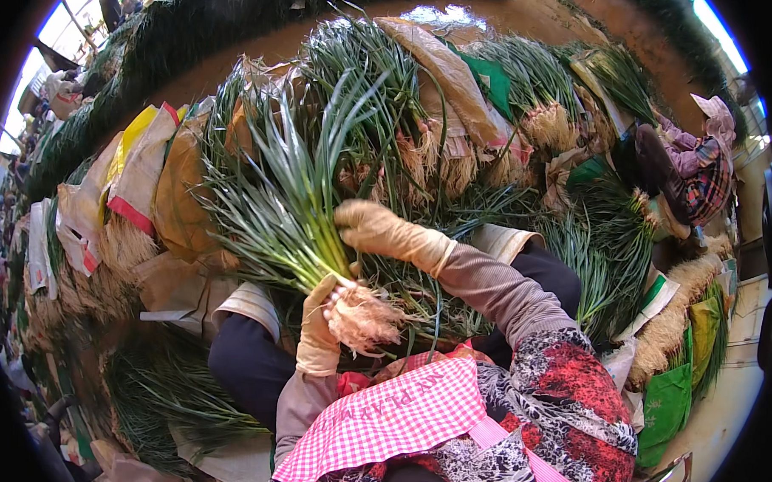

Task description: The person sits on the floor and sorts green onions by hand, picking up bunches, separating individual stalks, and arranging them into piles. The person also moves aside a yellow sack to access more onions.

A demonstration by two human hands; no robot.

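Note:
My left hand (318, 323), in a tan glove, grips a bunch of green garlic or similar allium plants (309, 243) near the base. Pale bulbs and a clump of tan roots (365, 318) jut out to the right of that hand, while the long leaves fan upward and away. Beside the stalks on the right is my right hand (376, 227), also gloved and blurred. Its fingers look curled against the leaves, but whether they hold any is hidden. Loose plants (419, 284) lie on the ground between my knees.
Ahead stand rooted bunches (551, 120) and woven sacks (447, 79). More sacks (135, 179) line the left. A heap of plants (606, 252) lies to my right, near a seated person (705, 166). Leafy plants (174, 388) spread at lower left; a green bag (666, 403) is at lower right.

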